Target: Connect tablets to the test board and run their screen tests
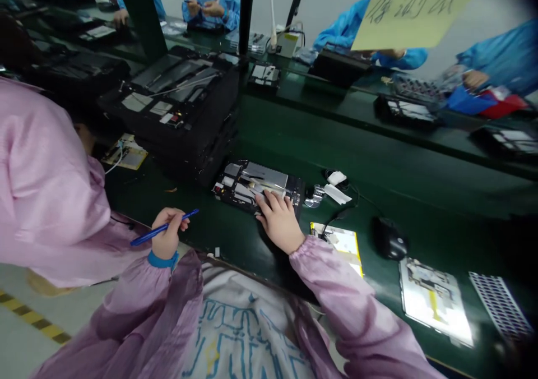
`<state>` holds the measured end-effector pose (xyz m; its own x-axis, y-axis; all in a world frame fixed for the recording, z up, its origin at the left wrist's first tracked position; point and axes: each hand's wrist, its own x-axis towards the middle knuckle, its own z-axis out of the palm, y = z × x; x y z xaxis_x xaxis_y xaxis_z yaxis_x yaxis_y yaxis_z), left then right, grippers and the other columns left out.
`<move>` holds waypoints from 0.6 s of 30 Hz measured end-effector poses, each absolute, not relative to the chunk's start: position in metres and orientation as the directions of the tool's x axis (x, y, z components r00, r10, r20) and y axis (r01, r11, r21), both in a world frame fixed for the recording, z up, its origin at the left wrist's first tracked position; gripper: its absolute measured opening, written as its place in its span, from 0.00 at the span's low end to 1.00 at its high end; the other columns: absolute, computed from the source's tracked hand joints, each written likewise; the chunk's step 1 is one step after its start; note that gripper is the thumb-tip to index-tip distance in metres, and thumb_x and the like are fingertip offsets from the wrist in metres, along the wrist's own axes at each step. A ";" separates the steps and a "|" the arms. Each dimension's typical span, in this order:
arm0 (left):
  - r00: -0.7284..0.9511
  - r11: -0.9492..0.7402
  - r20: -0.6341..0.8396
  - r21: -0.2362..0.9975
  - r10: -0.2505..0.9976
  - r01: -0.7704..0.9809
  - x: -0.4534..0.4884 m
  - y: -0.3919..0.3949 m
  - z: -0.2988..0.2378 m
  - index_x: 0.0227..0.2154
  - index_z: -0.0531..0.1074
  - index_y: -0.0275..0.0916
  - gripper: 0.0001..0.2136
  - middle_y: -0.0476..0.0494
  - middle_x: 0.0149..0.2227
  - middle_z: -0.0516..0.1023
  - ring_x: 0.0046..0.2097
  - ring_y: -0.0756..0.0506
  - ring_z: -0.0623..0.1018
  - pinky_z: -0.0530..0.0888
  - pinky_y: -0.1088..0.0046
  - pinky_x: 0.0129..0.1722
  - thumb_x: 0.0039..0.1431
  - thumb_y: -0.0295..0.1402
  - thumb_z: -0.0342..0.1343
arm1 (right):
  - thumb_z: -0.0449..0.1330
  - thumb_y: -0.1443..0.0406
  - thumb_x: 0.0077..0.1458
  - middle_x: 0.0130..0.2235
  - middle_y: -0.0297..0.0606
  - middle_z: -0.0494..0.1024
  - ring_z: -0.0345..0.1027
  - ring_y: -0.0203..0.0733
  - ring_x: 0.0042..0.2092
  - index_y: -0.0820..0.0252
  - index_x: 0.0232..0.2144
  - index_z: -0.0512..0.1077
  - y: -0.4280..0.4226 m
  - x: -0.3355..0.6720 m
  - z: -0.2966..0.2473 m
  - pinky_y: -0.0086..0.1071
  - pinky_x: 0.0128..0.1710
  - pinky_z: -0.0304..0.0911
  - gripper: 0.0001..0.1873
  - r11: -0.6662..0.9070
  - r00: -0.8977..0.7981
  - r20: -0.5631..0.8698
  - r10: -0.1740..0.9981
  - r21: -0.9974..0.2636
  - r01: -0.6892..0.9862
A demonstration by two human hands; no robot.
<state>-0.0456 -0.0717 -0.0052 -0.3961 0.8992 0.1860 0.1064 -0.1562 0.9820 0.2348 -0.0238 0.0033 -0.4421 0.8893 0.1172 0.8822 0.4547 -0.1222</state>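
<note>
A blue pen (147, 236) is gripped in my left hand (165, 239), held near the table's front edge and clear of the device. Its tip points right and slightly up. My right hand (281, 223) rests on the lower right part of an opened tablet-like device (235, 191), palm down with fingers stretched out. The device lies flat on the green table, its silver plates, black frame and cables exposed. My right fingers cover part of its near edge.
A tall stack of similar devices (176, 96) stands behind left. To the right lie a yellow-edged panel (344, 241), a black mouse (390, 239), a silver panel (435, 297) and a label sheet (500, 303). A pink-sleeved person (46, 171) sits close left; blue-clad people work opposite.
</note>
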 end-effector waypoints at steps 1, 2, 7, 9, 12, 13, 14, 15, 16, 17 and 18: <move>-0.375 -0.151 0.195 0.978 0.906 0.144 -0.045 -0.073 -0.006 0.25 0.67 0.36 0.08 0.48 0.25 0.73 0.23 0.53 0.71 0.68 0.78 0.21 0.55 0.35 0.56 | 0.49 0.63 0.62 0.64 0.49 0.59 0.51 0.57 0.64 0.59 0.62 0.59 -0.014 0.234 0.003 0.55 0.60 0.49 0.26 0.452 -0.440 0.116 0.891 -0.117 0.884; -0.353 -0.148 0.207 0.971 0.912 0.185 -0.045 -0.073 -0.007 0.26 0.68 0.36 0.09 0.48 0.25 0.73 0.23 0.53 0.71 0.68 0.78 0.22 0.56 0.35 0.55 | 0.49 0.63 0.62 0.64 0.49 0.58 0.51 0.56 0.64 0.59 0.62 0.58 -0.004 0.233 0.003 0.55 0.60 0.49 0.26 0.446 -0.434 0.116 0.894 -0.112 0.888; -0.186 -0.181 0.284 0.883 0.941 0.434 -0.045 -0.075 -0.002 0.26 0.69 0.37 0.08 0.47 0.27 0.73 0.27 0.51 0.72 0.69 0.76 0.26 0.57 0.34 0.53 | 0.47 0.63 0.62 0.66 0.46 0.56 0.48 0.56 0.65 0.58 0.63 0.56 0.053 0.231 0.002 0.55 0.60 0.47 0.27 0.353 -0.345 0.087 0.935 -0.114 0.929; -0.120 -0.192 0.295 0.830 0.948 0.524 -0.045 -0.076 0.001 0.26 0.69 0.38 0.07 0.47 0.27 0.73 0.27 0.50 0.73 0.69 0.75 0.28 0.58 0.33 0.53 | 0.47 0.62 0.62 0.66 0.46 0.55 0.46 0.56 0.66 0.58 0.63 0.56 0.081 0.231 0.004 0.55 0.61 0.47 0.27 0.308 -0.302 0.064 0.951 -0.131 0.942; -0.086 -0.171 0.286 0.761 0.954 0.626 -0.046 -0.076 0.007 0.25 0.69 0.38 0.07 0.49 0.25 0.73 0.27 0.50 0.72 0.68 0.75 0.28 0.58 0.32 0.51 | 0.48 0.62 0.61 0.65 0.48 0.56 0.47 0.57 0.65 0.59 0.62 0.57 0.126 0.232 0.008 0.55 0.60 0.46 0.28 0.252 -0.246 0.060 0.968 -0.158 0.955; -0.082 -0.164 0.282 0.745 0.956 0.646 -0.046 -0.077 0.008 0.25 0.69 0.38 0.08 0.49 0.25 0.73 0.26 0.50 0.72 0.68 0.75 0.28 0.58 0.32 0.51 | 0.48 0.62 0.60 0.65 0.48 0.57 0.47 0.57 0.65 0.59 0.62 0.58 0.140 0.232 0.010 0.56 0.60 0.46 0.27 0.229 -0.222 0.060 0.973 -0.172 0.958; -0.079 -0.159 0.278 0.735 0.957 0.659 -0.046 -0.077 0.009 0.25 0.68 0.38 0.08 0.49 0.24 0.72 0.26 0.50 0.72 0.68 0.75 0.28 0.58 0.32 0.50 | 0.49 0.64 0.60 0.64 0.49 0.58 0.47 0.57 0.65 0.59 0.61 0.59 0.154 0.233 0.012 0.57 0.60 0.45 0.27 0.201 -0.193 0.059 0.979 -0.190 0.961; -0.075 -0.155 0.273 0.729 0.959 0.667 -0.046 -0.077 0.011 0.24 0.68 0.38 0.09 0.49 0.24 0.72 0.26 0.51 0.71 0.68 0.75 0.27 0.59 0.33 0.50 | 0.48 0.66 0.59 0.64 0.50 0.59 0.47 0.57 0.65 0.59 0.60 0.60 0.166 0.233 0.015 0.58 0.60 0.45 0.26 0.170 -0.161 0.059 0.985 -0.213 0.962; -0.075 -0.150 0.268 0.725 0.961 0.673 -0.046 -0.078 0.012 0.24 0.68 0.38 0.09 0.50 0.23 0.71 0.25 0.51 0.71 0.68 0.75 0.27 0.59 0.33 0.50 | 0.48 0.67 0.59 0.63 0.51 0.60 0.47 0.57 0.65 0.59 0.59 0.61 0.176 0.233 0.018 0.61 0.59 0.44 0.26 0.136 -0.125 0.060 0.990 -0.239 0.961; -0.077 -0.143 0.263 0.722 0.962 0.677 -0.046 -0.078 0.013 0.24 0.68 0.38 0.09 0.50 0.23 0.71 0.25 0.51 0.71 0.67 0.75 0.27 0.59 0.33 0.49 | 0.47 0.68 0.58 0.62 0.53 0.61 0.47 0.58 0.65 0.59 0.59 0.63 0.185 0.232 0.021 0.63 0.58 0.43 0.26 0.101 -0.087 0.064 0.994 -0.272 0.957; -0.083 -0.135 0.258 0.722 0.962 0.679 -0.046 -0.079 0.014 0.23 0.68 0.38 0.10 0.50 0.23 0.70 0.25 0.50 0.71 0.67 0.75 0.26 0.59 0.33 0.49 | 0.46 0.69 0.58 0.61 0.56 0.61 0.47 0.60 0.65 0.61 0.58 0.63 0.191 0.230 0.025 0.66 0.57 0.42 0.25 0.072 -0.052 0.073 0.996 -0.309 0.948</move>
